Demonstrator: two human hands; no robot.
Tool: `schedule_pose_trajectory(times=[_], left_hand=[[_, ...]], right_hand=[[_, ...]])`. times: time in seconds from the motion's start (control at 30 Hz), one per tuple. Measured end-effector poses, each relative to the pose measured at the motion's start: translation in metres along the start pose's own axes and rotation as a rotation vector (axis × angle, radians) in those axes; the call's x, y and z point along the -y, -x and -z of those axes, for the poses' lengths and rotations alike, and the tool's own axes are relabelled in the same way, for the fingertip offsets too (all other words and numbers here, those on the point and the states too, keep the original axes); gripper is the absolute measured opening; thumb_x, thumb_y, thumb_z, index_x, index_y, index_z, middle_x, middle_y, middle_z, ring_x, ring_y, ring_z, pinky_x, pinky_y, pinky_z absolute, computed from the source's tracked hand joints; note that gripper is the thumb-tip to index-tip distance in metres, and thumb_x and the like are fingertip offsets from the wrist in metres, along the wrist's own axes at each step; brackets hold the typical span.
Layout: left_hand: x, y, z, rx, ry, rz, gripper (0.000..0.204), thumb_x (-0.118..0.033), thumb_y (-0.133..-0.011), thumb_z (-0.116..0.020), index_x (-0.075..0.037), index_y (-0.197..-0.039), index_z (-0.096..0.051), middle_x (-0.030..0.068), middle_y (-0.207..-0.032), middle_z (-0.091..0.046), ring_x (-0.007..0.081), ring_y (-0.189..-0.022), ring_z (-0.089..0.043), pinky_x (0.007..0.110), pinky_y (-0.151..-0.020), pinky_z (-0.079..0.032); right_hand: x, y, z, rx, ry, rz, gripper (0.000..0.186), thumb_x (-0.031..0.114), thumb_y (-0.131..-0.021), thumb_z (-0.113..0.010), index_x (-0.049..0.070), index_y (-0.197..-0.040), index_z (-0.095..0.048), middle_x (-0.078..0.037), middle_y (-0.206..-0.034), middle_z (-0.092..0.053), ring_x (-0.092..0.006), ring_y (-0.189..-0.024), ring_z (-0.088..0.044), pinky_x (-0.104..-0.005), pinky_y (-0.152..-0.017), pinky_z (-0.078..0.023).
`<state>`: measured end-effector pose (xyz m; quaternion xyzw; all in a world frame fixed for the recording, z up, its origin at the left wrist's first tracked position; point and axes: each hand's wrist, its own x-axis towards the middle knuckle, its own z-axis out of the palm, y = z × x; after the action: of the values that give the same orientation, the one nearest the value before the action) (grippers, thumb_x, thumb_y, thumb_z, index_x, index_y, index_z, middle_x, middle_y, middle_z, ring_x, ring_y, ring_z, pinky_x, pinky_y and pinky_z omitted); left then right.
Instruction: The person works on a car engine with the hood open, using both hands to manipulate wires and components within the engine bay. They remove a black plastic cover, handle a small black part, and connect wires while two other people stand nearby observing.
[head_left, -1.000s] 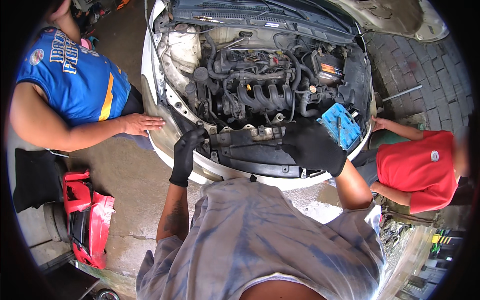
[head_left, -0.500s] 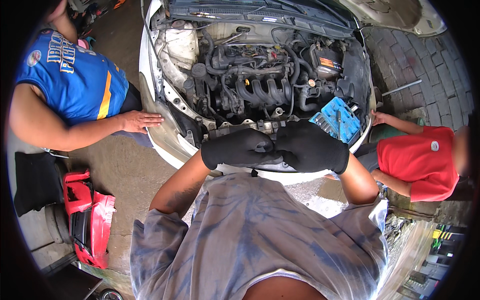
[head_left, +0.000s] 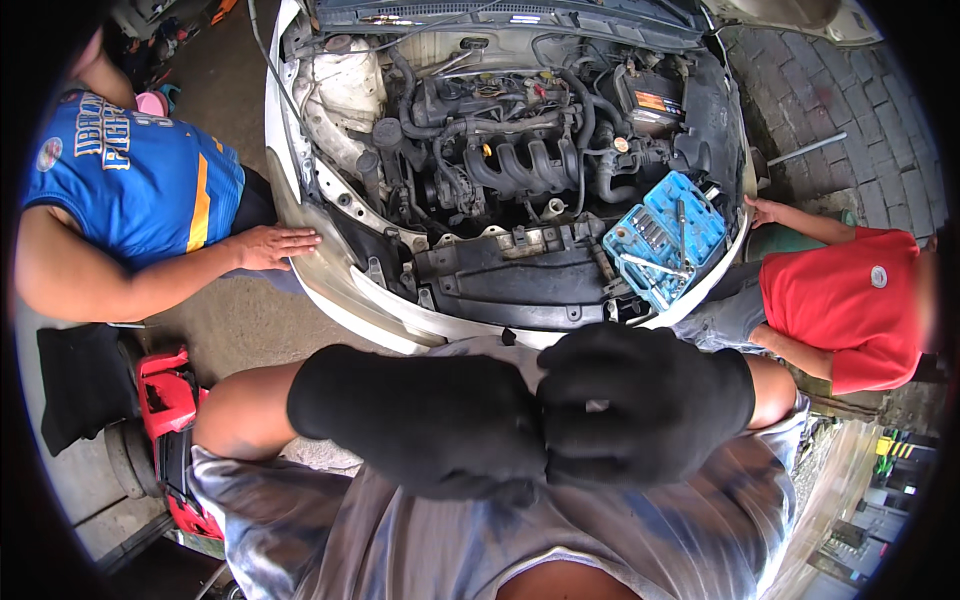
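My left hand [head_left: 430, 420] and my right hand [head_left: 640, 405] both wear black knit gloves. They meet close in front of my chest, knuckles touching, with the fingers curled in. Whatever lies inside the fingers, if anything, is hidden. A small grey patch shows on the right glove, too small to name. Beyond my hands is the open engine bay of a white car, with its engine [head_left: 520, 165] exposed. A blue socket-set case [head_left: 708, 235] lies open on the bay's front right corner. Sockets and a ratchet handle [head_left: 653, 265] rest in it.
To the left, a person in a blue jersey [head_left: 130, 180] rests a hand on the fender. At the right, a person in a red shirt [head_left: 840, 310] touches the car's other side. Red body panels [head_left: 168, 405] lie at the lower left. The battery [head_left: 652, 100] sits at the back right.
Both my hands have drawn back from the car's front edge toward my chest and look larger. The front panel and the whole tool case now show.
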<state>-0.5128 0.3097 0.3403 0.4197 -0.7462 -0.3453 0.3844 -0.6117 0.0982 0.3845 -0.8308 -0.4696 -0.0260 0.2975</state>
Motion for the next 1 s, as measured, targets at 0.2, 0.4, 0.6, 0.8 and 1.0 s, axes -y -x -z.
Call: schedule_pose_trajectory(times=[0.2,0.4,0.6,0.8,1.0], left_hand=[[-0.06,0.028,0.035,0.072,-0.11,0.185,0.018,-0.021,-0.095,-0.065,-0.004,-0.091,-0.06,0.0113,-0.085,-0.064,0.0281,-0.079,-0.062,0.04,-0.073,-0.048],[-0.079,0.149,0.021,-0.65,-0.17,0.422,0.027,-0.023,-0.097,-0.059,0.004,-0.094,-0.062,0.0127,-0.091,-0.066,0.0206,-0.079,-0.061,0.033,-0.074,-0.047],[0.043,0.107,-0.044,-1.238,0.205,0.552,0.025,-0.007,-0.1,-0.049,0.01,-0.113,-0.063,0.0109,-0.095,-0.067,0.0133,-0.084,-0.062,0.029,-0.079,-0.049],[0.087,0.082,-0.074,-1.291,0.296,0.558,0.025,-0.016,-0.102,-0.055,0.006,-0.094,-0.064,0.0144,-0.1,-0.07,0.0157,-0.088,-0.062,0.03,-0.084,-0.048],[0.108,0.08,-0.102,-1.357,0.271,0.628,0.026,-0.016,-0.103,-0.055,0.006,-0.1,-0.067,0.0097,-0.096,-0.071,0.0135,-0.088,-0.063,0.029,-0.084,-0.048]], right_hand=[[0.002,0.017,0.025,-0.067,-0.129,0.061,0.019,0.019,-0.075,-0.079,0.004,-0.08,-0.067,-0.008,-0.091,-0.066,-0.0275,-0.084,-0.066,-0.0406,-0.076,-0.057],[-0.031,0.163,0.048,-0.562,-0.127,-0.743,0.01,0.006,-0.088,-0.064,-0.004,-0.089,-0.068,-0.014,-0.096,-0.065,-0.0258,-0.086,-0.065,-0.0381,-0.078,-0.054],[-0.186,0.207,-0.174,-0.451,0.284,-1.049,0.06,0.016,-0.088,-0.066,0.003,-0.143,-0.047,-0.025,-0.124,-0.055,-0.0443,-0.098,-0.063,-0.0501,-0.083,-0.053],[-0.233,0.221,-0.295,-0.262,0.417,-1.197,0.069,0.032,-0.088,-0.068,0.008,-0.147,-0.042,-0.022,-0.141,-0.047,-0.0428,-0.122,-0.05,-0.0513,-0.101,-0.043],[-0.221,0.217,-0.3,-0.1,0.317,-1.146,0.089,0.057,-0.086,-0.066,0.01,-0.154,-0.033,-0.022,-0.155,-0.032,-0.0437,-0.139,-0.035,-0.0562,-0.115,-0.023]])
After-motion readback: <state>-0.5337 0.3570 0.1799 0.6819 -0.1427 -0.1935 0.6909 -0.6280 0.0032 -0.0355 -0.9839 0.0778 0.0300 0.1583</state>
